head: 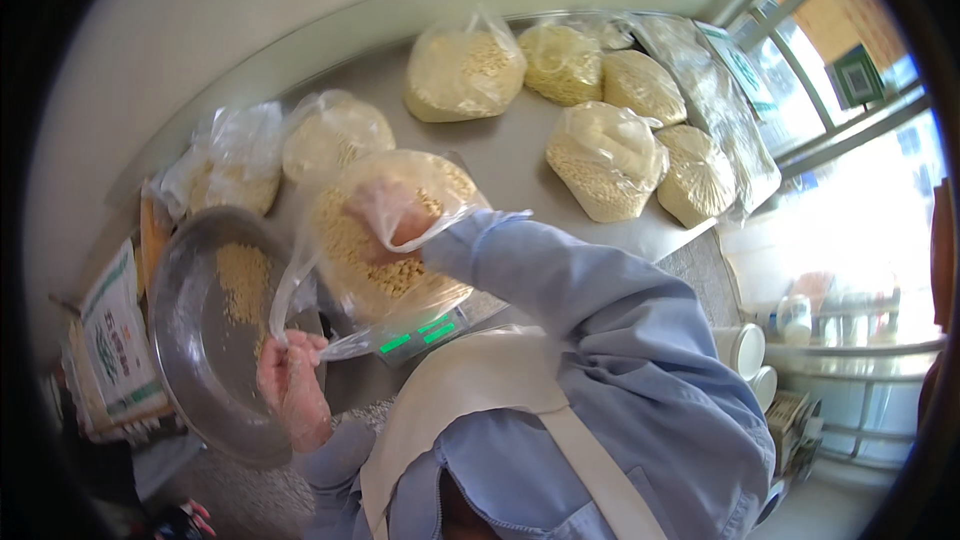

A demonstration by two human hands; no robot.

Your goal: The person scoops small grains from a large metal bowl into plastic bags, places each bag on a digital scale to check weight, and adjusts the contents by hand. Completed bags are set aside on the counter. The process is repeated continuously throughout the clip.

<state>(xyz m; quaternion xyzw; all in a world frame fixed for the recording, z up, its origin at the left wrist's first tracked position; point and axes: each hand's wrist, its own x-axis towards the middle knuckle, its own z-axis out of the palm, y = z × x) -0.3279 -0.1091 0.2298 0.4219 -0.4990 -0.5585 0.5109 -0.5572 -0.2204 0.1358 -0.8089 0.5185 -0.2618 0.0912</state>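
A large clear plastic bag (pixel 450 285) of pale crumbly pieces stands before me on a digital scale (pixel 420 337) with green lit displays. My left hand (pixel 296 382) pinches the bag's gathered edge between thumb and fingers. Inside the bag's mouth is my right hand (pixel 397 221), seen blurred through the plastic, on the crumbly pieces; whether its fingers hold any of them is hidden. Left of the bag, a wide metal basin (pixel 187 360) has a small heap of pale granules (pixel 244 281) in it.
Filled clear bags stand along the back, such as a tall one (pixel 465 75) and a tied one (pixel 607 165) on the metal table (pixel 487 157). More bags (pixel 240 165) are behind the basin. A printed sack (pixel 116 337) leans at the left. White buckets (pixel 742 352) lie at the right.
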